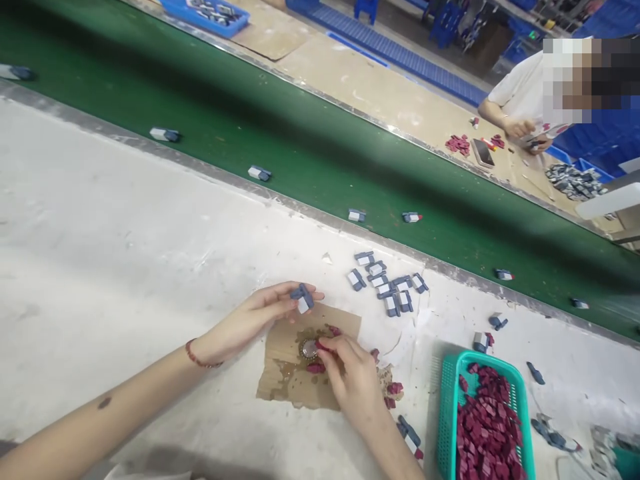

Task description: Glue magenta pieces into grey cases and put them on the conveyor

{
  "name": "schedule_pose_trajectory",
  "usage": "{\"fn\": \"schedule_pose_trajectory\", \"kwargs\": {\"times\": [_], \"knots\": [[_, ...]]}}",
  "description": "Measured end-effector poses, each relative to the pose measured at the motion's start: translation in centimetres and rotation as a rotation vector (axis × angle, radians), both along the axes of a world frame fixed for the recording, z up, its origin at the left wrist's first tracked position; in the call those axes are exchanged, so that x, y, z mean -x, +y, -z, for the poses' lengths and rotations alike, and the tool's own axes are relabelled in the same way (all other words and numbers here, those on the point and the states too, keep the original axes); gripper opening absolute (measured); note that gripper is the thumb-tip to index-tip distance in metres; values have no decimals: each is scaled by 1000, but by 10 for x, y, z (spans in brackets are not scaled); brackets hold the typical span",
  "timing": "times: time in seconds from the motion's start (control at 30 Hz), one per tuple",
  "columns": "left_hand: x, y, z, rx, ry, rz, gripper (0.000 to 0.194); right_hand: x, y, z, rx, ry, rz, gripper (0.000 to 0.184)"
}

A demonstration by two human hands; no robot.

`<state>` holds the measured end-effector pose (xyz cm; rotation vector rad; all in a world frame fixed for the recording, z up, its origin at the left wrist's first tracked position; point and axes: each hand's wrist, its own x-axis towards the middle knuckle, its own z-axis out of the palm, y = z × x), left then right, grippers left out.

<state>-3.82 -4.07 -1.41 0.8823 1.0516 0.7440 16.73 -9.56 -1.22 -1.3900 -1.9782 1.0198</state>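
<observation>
My left hand (250,320) pinches a small blue-grey and white plastic part (303,298) between thumb and fingers, just above the table. A stained piece of cardboard (280,385) lies below it. On the cardboard sits a small round cap-like dish (309,349) with a shiny inside. My right hand (356,380) is closed on a small dark red piece (321,343) at the dish's right edge; the fingers partly hide it. Another dark red piece (315,368) lies just below the dish. Several blue-grey and white parts (381,287) are grouped beyond my hands.
A teal basket (447,407) full of dark red pieces (490,427) stands at the right. Beyond the table edge runs a green conveyor belt (210,127) carrying spaced parts. Across it, a person (520,93) works at a tan bench (370,90) with a phone (483,153) on it.
</observation>
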Motion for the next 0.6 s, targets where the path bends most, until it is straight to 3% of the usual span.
{"fn": "schedule_pose_trajectory", "kwargs": {"times": [0.13,0.27,0.43,0.6], "knots": [[-2,-6,5,79,-52,-58,26,9,-1,2,-184,-267,-180,27],[-4,-6,4,111,-20,-71,29,14,-4,4,-356,-440,-218,32],[-1,-4,1,83,5,-87,29,18,-3,1,-394,-513,-239,32],[-2,-5,3,179,-95,-136,40,20,-4,-3,-396,-536,-240,32]]}}
